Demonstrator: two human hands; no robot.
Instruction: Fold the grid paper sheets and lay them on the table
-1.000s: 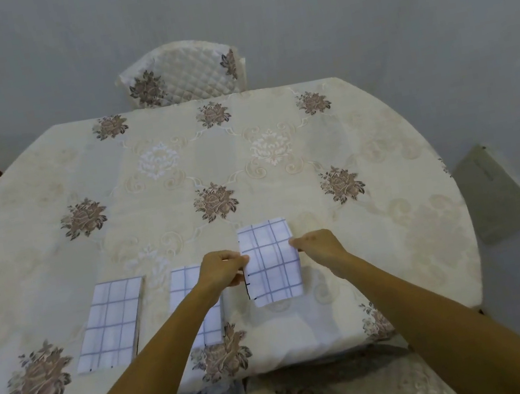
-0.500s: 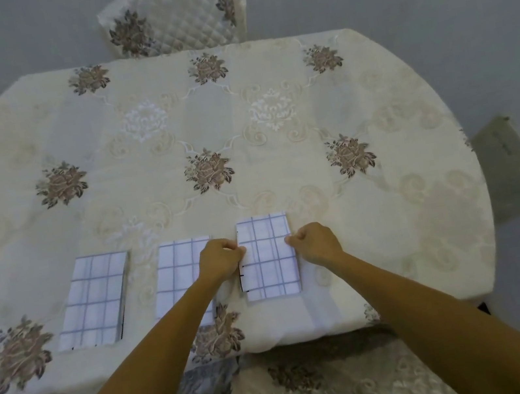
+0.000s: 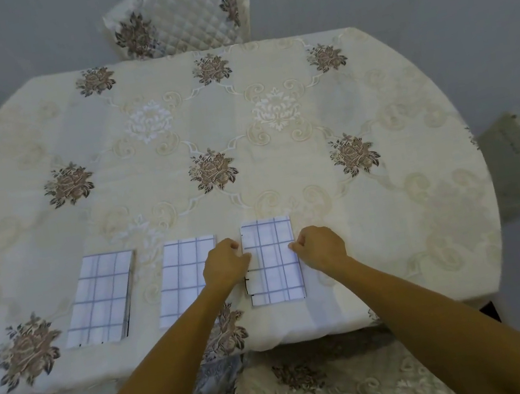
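A round table [image 3: 356, 105] in a cream floral tablecloth, bearing three folded grid sheets.
White paper with blue grid lines, in a row near the front edge: left sheet [image 3: 102, 299], middle sheet [image 3: 180, 275], right sheet [image 3: 272, 260]. The right sheet lies flat between the left hand [image 3: 225, 264] and right hand [image 3: 320, 248], whose curled fingers pinch its side edges. Black marks on its left edge are unreadable.

On the bench [image 3: 269, 99], near its front edge, lies the middle sheet [image 3: 181, 278]. The left sheet [image 3: 100, 299] lies left of it, apart; the right sheet [image 3: 273, 263] lies right of it, with the left hand [image 3: 225, 266] and right hand [image 3: 321, 248] at its side edges. A chair [image 3: 177, 21] stands far behind it, beyond the bench.
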